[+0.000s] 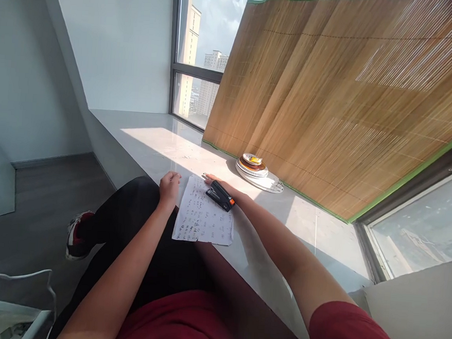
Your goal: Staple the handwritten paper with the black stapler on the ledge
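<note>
A sheet of paper (202,222) with handwritten lines lies at the ledge's front edge, partly over my lap. On its upper right part rests a black stapler (218,195) with an orange patch at its near end. My right hand (220,181) is just behind the stapler, fingers stretched out low near the paper's top edge; the stapler hides part of it. A tiny shiny bit shows by those fingertips, too small to name. Left of the paper, my left hand (169,189) is closed with curled fingers, and whatever may be inside is hidden.
Behind my right hand, a stack of plates (253,172) with a small yellow item on top stands on the pale window ledge (151,138). A bamboo blind (324,94) leans across the window. A white framed object (7,311) with a cable stands at lower left.
</note>
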`<action>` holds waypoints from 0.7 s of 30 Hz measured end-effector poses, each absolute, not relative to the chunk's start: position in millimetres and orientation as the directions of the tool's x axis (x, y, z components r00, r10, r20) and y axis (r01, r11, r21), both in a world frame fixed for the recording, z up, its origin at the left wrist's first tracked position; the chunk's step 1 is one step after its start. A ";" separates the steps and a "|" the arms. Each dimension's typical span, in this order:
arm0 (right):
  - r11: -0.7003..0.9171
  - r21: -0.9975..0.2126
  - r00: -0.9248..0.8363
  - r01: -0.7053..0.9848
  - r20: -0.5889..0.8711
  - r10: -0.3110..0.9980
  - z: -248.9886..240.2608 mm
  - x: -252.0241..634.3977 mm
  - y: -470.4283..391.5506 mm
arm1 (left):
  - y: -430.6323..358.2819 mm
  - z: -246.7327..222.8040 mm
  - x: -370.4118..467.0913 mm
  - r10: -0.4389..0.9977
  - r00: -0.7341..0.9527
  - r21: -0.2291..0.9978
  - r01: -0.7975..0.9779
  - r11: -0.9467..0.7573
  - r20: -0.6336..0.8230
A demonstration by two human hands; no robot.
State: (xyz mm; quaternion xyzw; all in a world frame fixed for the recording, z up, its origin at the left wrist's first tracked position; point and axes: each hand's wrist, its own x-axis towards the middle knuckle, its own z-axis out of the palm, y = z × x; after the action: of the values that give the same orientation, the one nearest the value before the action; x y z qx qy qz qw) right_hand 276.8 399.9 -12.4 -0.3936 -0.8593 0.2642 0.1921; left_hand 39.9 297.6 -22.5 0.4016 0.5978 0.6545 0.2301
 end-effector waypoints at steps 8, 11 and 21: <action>0.569 -0.639 -0.655 0.518 0.132 0.744 -14.6 361.8 374.1 | 275.2 -12.8 74.7 0.855 0.088 0.655 0.605 -0.453 0.511; 0.551 -0.637 -0.631 0.539 0.129 0.765 -14.7 375.1 368.2 | 266.2 -15.6 98.9 0.796 0.409 0.468 0.651 -0.597 0.446; 0.586 -0.624 -0.616 0.517 0.204 0.761 3.6 393.4 327.8 | 266.1 -25.9 106.5 0.797 0.527 0.325 0.729 -0.602 0.296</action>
State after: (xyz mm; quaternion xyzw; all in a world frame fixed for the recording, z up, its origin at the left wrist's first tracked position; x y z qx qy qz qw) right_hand 393.4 327.8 3.6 -0.3717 -0.8597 0.2624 0.2321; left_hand 106.5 266.1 -25.9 0.8699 0.4387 0.2105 0.0806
